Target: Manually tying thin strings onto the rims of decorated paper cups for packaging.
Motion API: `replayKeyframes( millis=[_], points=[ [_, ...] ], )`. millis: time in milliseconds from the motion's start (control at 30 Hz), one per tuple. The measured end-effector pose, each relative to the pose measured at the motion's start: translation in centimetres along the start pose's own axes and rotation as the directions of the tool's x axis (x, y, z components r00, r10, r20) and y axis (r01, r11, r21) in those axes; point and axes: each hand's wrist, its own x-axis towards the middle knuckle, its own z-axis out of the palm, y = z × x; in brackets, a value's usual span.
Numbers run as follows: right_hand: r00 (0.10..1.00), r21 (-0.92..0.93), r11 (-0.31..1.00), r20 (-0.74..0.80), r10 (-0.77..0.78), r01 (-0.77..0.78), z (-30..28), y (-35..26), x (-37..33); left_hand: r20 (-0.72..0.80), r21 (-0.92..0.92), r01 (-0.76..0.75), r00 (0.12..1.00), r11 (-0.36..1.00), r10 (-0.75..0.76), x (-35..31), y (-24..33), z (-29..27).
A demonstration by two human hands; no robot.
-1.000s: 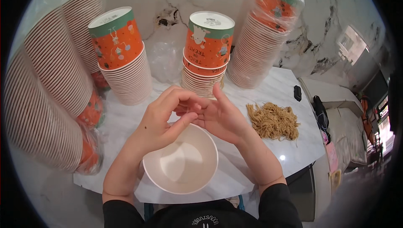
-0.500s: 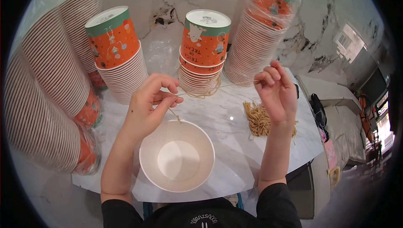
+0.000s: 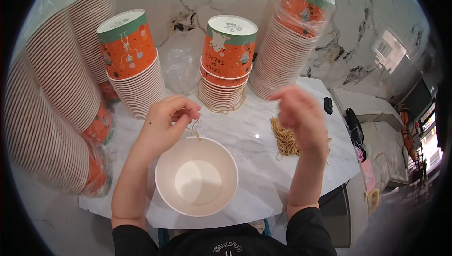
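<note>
Fingers (image 3: pixel 188 113) of the left hand (image 3: pixel 165 126) pinched shut on a thin tan string (image 3: pixel 194 131), thumb against forefinger. String short, long axis nearly upright, upper end in the pinch, lower end pointing toward 5 o'clock onto the far rim of the bowl. Nearest, at 6 o'clock from that hand: a round white paper bowl (image 3: pixel 197 177), mouth up, on the white marble-patterned table (image 3: pixel 254 133). String just above the bowl's rim at 12 o'clock of the bowl.

At 3 o'clock of the bowl, raised above the table: the right hand (image 3: pixel 301 121), blurred, fingers loosely curled and apart, gripping nothing that can be made out. Below and behind it on the table, a loose pile of tan strings (image 3: pixel 285 138).

Farther, at 12 o'clock: a stack of upturned orange paper bowls with a green band (image 3: pixel 228 60), a loop of string round its base. At 10 o'clock, a similar stack (image 3: pixel 132 65). At 1 o'clock, a plastic-wrapped tall stack of bowls (image 3: pixel 292 44); at 9 o'clock, leaning wrapped stacks (image 3: pixel 52 110).
</note>
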Motion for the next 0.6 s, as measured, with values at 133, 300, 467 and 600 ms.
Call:
replayKeyframes(
  millis=[133,300,467,600],
  points=[
    [0.978,-0.385,0.921,0.207,0.020,0.062,5.2,4.9,1.1,0.020,-0.113,-0.199,0.979,0.974,0.202,-0.6,1.6,1.4],
    [0.964,-0.316,0.948,0.239,0.113,-0.033,6.1,6.6,2.0,-0.028,-0.158,-0.259,0.966,0.953,0.258,-0.9,2.4,1.6],
    [0.997,0.010,1.000,0.066,-0.027,0.026,4.4,5.6,2.5,0.055,-0.088,-0.006,0.998,0.996,0.011,-1.0,0.7,0.2],
    [0.989,0.075,0.988,-0.067,-0.133,0.137,4.1,5.0,2.8,0.259,0.049,0.198,0.944,0.979,-0.204,-0.3,-0.1,0.5]
  ],
)
